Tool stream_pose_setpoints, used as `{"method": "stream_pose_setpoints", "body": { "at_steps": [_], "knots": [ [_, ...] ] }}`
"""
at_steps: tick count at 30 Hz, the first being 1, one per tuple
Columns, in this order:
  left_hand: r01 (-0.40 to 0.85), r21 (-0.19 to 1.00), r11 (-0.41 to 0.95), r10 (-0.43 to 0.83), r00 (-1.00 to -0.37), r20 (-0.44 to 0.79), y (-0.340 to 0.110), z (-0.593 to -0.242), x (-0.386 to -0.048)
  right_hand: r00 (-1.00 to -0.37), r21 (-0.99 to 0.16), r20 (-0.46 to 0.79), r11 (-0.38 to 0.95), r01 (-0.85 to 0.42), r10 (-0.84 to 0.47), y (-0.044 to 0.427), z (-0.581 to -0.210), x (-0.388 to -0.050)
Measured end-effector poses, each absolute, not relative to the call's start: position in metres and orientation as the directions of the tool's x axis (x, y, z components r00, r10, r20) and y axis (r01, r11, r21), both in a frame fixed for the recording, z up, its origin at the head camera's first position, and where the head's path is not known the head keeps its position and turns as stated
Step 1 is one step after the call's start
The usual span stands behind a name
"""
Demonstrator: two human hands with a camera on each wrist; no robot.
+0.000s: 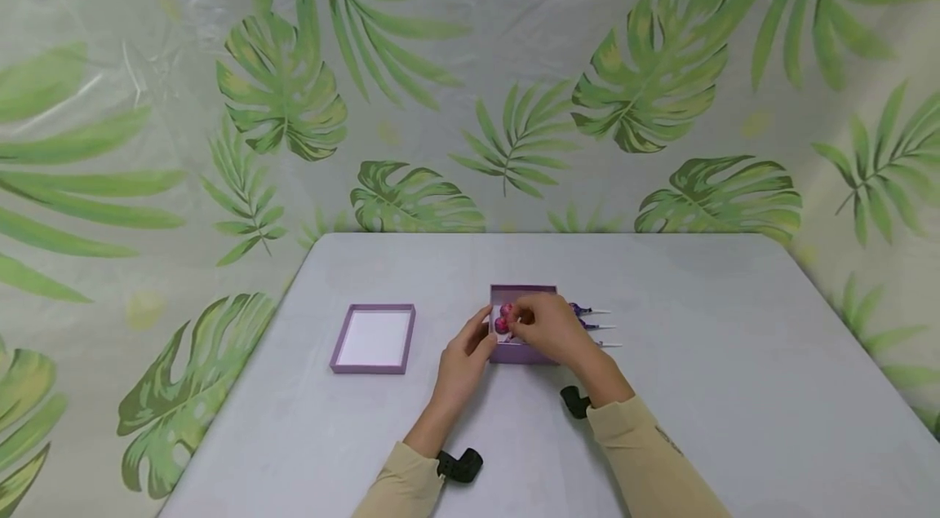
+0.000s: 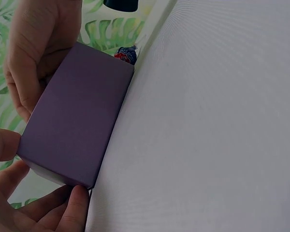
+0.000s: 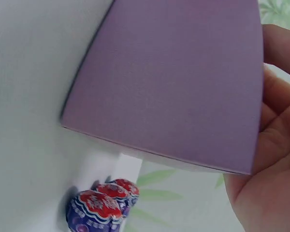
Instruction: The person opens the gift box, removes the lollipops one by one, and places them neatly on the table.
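A purple box stands open-topped on the table, with pink-wrapped lollipops inside at its left. My left hand holds the box by its left side, thumb at the front corner; the left wrist view shows its fingers against the box's lower edge. Over the box, my right hand reaches in from the right, thumb and forefinger pinched at a pink lollipop. The box wall hides those fingertips in the right wrist view. Three purple-wrapped lollipops lie right of the box, white sticks pointing right.
The box's shallow purple lid, white inside, lies to the left with its inside up. A white-covered table carries everything. Behind it hangs a leaf-patterned sheet.
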State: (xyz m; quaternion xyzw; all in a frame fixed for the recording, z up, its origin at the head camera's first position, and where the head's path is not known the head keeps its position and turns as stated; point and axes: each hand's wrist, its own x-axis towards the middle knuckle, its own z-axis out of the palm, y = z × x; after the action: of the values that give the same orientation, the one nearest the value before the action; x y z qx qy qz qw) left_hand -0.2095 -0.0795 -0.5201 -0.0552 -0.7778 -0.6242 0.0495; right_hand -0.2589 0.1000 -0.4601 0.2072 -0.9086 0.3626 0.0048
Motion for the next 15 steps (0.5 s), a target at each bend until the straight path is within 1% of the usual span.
{"method": "stream_pose_setpoints", "body": {
  "at_steps": [6,15],
  "knots": [
    [0.140,0.968,0.207,0.022,-0.990,0.138,-0.079,-0.516,-0.208,-0.908,-0.652,0.136,0.654,-0.384,-0.397,0.102,-0.456,-0.256],
    [0.129,0.973,0.194,0.036,-0.992,0.124,-0.077,-0.480,-0.189,-0.914,-0.656,0.125,0.659,-0.369,-0.387,0.104,-0.454,-0.252]
  ]
}}
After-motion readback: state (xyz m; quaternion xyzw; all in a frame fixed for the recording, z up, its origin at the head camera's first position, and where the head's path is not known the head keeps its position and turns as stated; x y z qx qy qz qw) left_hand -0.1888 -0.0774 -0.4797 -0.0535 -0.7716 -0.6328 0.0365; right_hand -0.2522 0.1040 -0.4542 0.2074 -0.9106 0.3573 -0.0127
